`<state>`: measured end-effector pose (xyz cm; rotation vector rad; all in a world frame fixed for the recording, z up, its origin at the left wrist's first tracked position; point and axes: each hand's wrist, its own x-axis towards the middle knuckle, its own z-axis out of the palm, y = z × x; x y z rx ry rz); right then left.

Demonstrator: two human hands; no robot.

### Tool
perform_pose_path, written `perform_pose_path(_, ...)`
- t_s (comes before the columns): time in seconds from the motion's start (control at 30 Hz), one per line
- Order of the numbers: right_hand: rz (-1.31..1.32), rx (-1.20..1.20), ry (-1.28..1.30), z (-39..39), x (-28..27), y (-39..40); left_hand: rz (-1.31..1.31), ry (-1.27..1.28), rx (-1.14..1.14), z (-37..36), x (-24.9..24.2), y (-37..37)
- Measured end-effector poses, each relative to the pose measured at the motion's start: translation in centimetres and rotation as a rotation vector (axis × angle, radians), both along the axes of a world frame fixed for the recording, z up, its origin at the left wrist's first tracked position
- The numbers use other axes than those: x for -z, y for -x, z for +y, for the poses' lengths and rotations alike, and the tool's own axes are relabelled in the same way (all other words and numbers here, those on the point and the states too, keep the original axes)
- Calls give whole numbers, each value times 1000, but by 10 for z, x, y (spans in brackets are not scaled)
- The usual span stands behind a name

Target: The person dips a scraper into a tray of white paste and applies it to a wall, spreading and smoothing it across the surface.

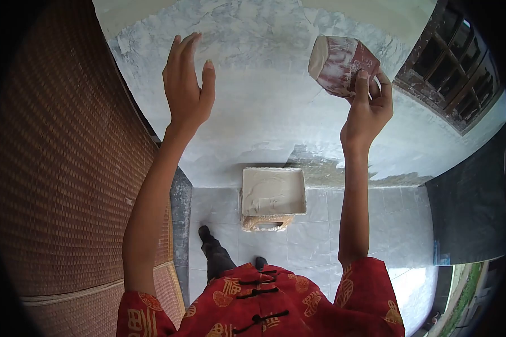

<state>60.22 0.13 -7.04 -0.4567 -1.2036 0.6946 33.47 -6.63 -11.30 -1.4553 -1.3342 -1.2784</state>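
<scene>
My right hand (367, 112) is raised at the upper right and grips a dark-red plaster spreader (343, 63), thumb across its near face. Pale wet plaster coats the spreader's left edge, and whitish smears cover its middle. My left hand (188, 84) is lifted at the upper left, holding nothing, with fingers stretched upward and the thumb apart. Both hands appear in front of a wall (253, 106) with patchy white and grey plaster. Below, between my forearms, a rectangular tray (245, 194) holds creamy plaster (272, 191).
A plaster-stained stool (253, 223) supports the tray on grey floor tiles (309, 241). Woven matting (78, 168) rises along the left. At the upper right is a barred window (450, 67), with a dark panel (472, 208) below it.
</scene>
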Motion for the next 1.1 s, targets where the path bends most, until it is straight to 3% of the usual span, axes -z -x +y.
perform_pose_path(0.37, -157, -9, 337, -7, 99, -90, -238, 365, 128, -25, 126, -95)
perform_pose_path(0.53, -348, 112, 427, -18, 146, -113, -366, 516, 232, -31, 188, -112)
perform_pose_path(0.87, -651, 110, 738, -19, 258, -141, -551, 804, 201, -57, 317, -161)
perform_pose_path(1.03, -676, 27, 773, -4, 339, -144, -677, 939, 143, -74, 385, -195)
perform_pose_path(1.1, -916, 32, 761, -3, 365, -144, -699, 1000, 105, -83, 409, -205)
